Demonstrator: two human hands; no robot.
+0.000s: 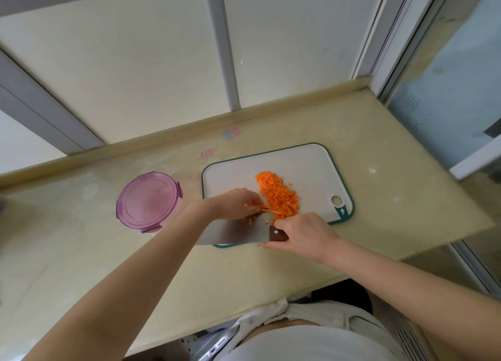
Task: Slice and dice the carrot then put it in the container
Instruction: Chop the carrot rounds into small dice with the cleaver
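The left hand [238,203] grip pinches carrot strips [265,210] on the cutting board [311,165], touching the diced carrot pile [279,195]. The right hand [303,234] grip clasps the knife [233,233]. The lidded container [149,200] stands just beside the board's left edge on the tabletop [379,143].

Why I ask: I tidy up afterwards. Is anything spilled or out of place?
Barely. One carrot bit lies at the cutting board's front edge beside the knife, apart from the pile. The container is closed, though carrot must go in.

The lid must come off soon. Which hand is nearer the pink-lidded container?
Left. The left hand holds carrot strips on the board just right of the container; the right hand grips the knife farther right.
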